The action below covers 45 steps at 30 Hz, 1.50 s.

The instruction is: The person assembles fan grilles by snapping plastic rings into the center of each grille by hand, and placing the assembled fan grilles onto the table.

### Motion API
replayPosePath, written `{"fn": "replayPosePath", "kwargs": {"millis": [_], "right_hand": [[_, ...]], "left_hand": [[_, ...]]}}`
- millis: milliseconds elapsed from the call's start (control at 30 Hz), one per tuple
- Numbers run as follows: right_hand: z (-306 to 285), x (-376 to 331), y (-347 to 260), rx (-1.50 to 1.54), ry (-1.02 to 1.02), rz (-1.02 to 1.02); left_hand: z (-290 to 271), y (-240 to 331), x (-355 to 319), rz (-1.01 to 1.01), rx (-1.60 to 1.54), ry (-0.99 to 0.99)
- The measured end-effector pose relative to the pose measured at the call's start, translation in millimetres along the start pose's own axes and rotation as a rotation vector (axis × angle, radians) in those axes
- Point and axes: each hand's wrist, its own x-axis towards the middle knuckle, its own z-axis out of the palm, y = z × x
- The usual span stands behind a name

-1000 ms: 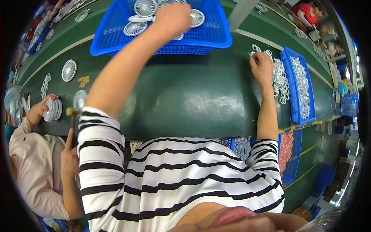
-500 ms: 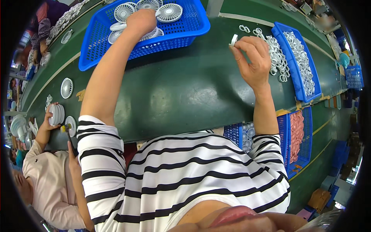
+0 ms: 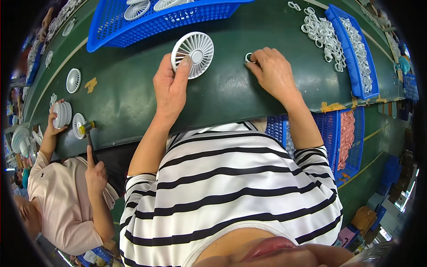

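Observation:
A round white fan grille [image 3: 202, 46] is tilted up in my left hand [image 3: 171, 86], the thumb pressed on its face near the hub. My right hand [image 3: 273, 73], a little to the right over the green table, pinches a small white ring-shaped part [image 3: 248, 57] between thumb and fingers. The grille and the ring part are apart. Beyond my left hand stands a blue basket [image 3: 178, 26] with more white fan grilles [image 3: 137, 10] in it. Past my right hand lies a loose heap of small white ring parts [image 3: 322, 33].
A blue tray [image 3: 356, 73] of white ring parts stands at right. Below the table edge are blue crates, one with pink parts [image 3: 346, 140]. At left a co-worker holds stacked grilles [image 3: 63, 115] and a yellow-headed hammer [image 3: 86, 128]. Another grille [image 3: 74, 80] lies on the green table [image 3: 213, 107].
My left hand has come out of the basket toward me, bringing a fan grille. My right hand has moved left and nearer with the ring part. The co-worker's hammer has shifted slightly.

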Motion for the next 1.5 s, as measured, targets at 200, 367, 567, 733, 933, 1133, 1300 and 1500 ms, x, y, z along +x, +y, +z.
{"fn": "replayPosePath", "kwargs": {"millis": [200, 367, 567, 733, 933, 1133, 1300, 1500], "right_hand": [[-1, -4, -10, 0.309, 0.050, -0.031], [-2, -3, -49, 0.489, 0.226, -0.026], [0, 6, -86, 0.505, 0.299, -0.168], [6, 6, -106, 0.863, 0.253, -0.018], [11, 6, -108, 1.512, 0.107, 0.406], [10, 13, -114, 0.992, 0.264, 0.210], [12, 26, -116, 0.469, 0.386, -0.180], [18, 30, -116, 0.329, 0.356, -0.195]], "left_hand": [[-11, 1, -17, -0.289, -0.318, -0.032], [-14, 7, -19, -0.364, -0.386, -0.043], [-21, 15, -19, -0.418, -0.542, -0.085], [-32, 20, -19, -0.386, -0.497, -0.086], [-42, 24, -13, -0.376, -0.423, -0.122], [-41, 16, -6, -0.410, -0.464, -0.147], [-35, 18, -8, -0.404, -0.449, -0.143], [-25, 11, -19, -0.132, -0.344, -0.118]]}}
